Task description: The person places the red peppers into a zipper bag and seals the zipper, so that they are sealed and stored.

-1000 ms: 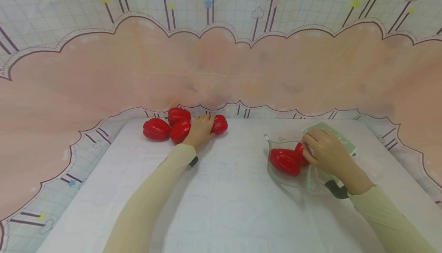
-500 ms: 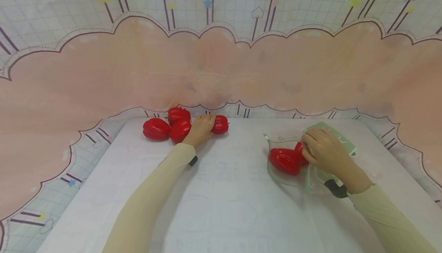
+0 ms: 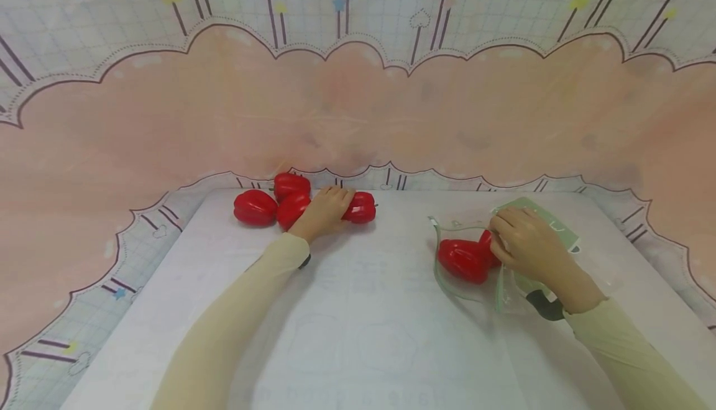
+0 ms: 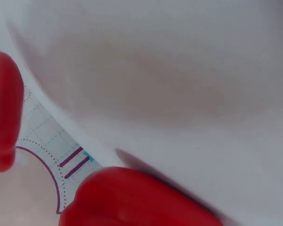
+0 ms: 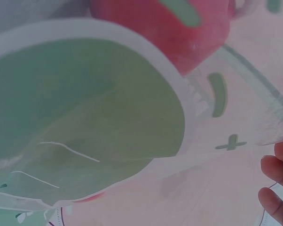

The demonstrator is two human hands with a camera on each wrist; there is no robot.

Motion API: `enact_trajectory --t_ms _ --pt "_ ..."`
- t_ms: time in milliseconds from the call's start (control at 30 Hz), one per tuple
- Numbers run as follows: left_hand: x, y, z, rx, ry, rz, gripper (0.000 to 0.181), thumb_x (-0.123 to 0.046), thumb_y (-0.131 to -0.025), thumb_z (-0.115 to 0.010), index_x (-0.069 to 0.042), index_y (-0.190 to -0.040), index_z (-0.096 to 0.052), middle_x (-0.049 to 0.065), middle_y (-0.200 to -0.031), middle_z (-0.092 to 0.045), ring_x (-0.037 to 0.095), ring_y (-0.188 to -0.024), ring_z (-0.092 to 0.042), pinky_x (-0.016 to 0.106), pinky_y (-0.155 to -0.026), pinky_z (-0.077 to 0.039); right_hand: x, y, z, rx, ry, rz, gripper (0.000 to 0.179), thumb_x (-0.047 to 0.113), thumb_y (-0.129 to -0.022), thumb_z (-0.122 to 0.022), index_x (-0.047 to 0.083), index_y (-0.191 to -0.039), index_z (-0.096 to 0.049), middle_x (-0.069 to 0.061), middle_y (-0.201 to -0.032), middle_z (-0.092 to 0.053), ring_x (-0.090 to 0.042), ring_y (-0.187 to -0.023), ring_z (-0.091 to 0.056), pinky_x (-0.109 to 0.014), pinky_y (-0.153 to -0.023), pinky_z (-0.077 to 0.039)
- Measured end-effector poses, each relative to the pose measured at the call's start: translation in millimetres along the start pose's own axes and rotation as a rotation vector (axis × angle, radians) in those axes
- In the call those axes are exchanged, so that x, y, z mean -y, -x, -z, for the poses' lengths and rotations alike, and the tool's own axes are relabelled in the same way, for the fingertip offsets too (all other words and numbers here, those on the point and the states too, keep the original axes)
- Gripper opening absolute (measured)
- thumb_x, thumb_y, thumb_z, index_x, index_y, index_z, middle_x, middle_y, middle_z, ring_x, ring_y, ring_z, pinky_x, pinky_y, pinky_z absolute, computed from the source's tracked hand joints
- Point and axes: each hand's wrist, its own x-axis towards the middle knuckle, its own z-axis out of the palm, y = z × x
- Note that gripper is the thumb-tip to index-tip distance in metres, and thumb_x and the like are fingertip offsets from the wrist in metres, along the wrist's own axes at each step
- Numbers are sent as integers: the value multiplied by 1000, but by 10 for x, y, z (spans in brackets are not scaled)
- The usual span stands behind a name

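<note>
At the back of the table, my left hand [image 3: 324, 211] grips a shiny red bell pepper [image 3: 363, 208] by its left side, the stem pointing right. Just left of that hand lie several more red bell peppers, among them a near one [image 3: 255, 208] and one at the back [image 3: 291, 186]. To the right, my right hand [image 3: 528, 245] pinches the edge of a clear plastic bag [image 3: 561, 230] with green print. Its mouth gapes to the left, and red bell peppers [image 3: 463, 261] lie inside, partly hidden by the hand. In the right wrist view, fingertips [image 5: 275, 169] show beside the bag.
A white cover lies over the table [image 3: 358, 323]. Behind and along the sides hangs a peach and white patterned cloth [image 3: 358, 112], meeting the table's back edge close behind the loose peppers.
My left hand has shifted slightly right, and the pepper it grips has moved right and a little nearer. The right hand and the bag stay in place.
</note>
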Motion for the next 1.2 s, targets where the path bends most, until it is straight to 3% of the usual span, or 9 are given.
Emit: enact_trajectory --t_ms 367,733,933,1200 --pt "-81 146 122 -62 -4 -207 75 -26 -69 -82 -8 -134 -48 9 -124 -60 27 -117 -55 41 -99 -48 1 -4 9 -3 -7 -5 17 7 -66 -70 3 -79 -59 -12 -78 -63 -27 -77 -58 -41 -71 -54" --pt "-318 207 210 -254 -7 -405 66 -31 -71 -81 -6 -126 -53 6 -112 -65 21 -105 -59 32 -92 -52 -18 11 -12 -12 -7 3 17 7 -66 -69 3 -79 -58 -12 -78 -63 -26 -76 -57 -41 -70 -54" --pt "-513 185 263 -296 4 -465 61 -31 -73 -79 -6 -123 -55 5 -111 -65 19 -103 -60 30 -92 -52 -21 16 -15 -15 -8 5 15 7 -67 -68 3 -79 -58 -12 -77 -63 -27 -77 -58 -41 -70 -54" --pt "-776 166 307 -282 44 -489 61 -32 -74 -79 -9 -125 -54 3 -113 -65 17 -106 -59 28 -94 -51 -19 11 -15 -20 -8 9 14 8 -67 -66 3 -78 -59 -13 -78 -64 -28 -79 -58 -42 -72 -53"
